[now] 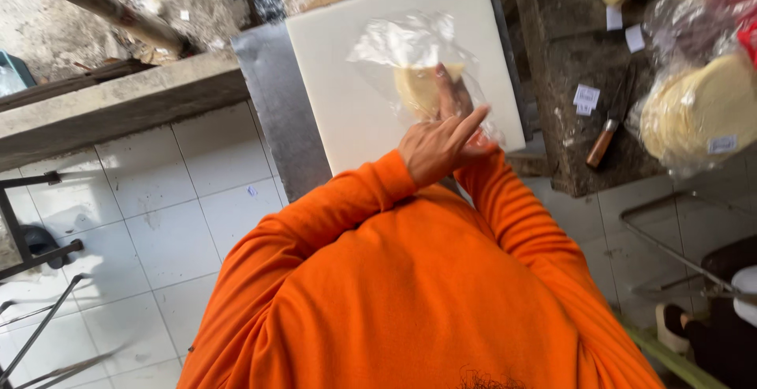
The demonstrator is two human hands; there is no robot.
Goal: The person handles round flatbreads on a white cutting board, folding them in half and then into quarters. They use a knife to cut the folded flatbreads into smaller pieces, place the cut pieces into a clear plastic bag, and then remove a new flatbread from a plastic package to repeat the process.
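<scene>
We are in the middle of handling a clear plastic bag (410, 46) with a pale yellow round (422, 89) inside it, held up over the white cutting board (339, 97) that lies on the steel counter (272, 105). Our left hand (441, 144) is at the near edge of the bag, index and middle fingers stretched upward against the plastic and the round, the other fingers curled in; it looks like a loose pinch on the bag rather than a full grip. Our right hand is hidden behind the left hand and the orange sleeve (512, 207), so we cannot tell whether it is wide or closed, though the sleeve runs up toward the same bag.

We judge the step in hand to be working the round into or out of the bag; which of the two we cannot tell. The next move calls for keeping the thin plastic open and steady with one hand while the other guides the round, over the board.

To the right, on the dark counter (568, 129), lie a wooden-handled knife (607, 136) and more bagged rounds (702, 113), well apart from our hands.
</scene>
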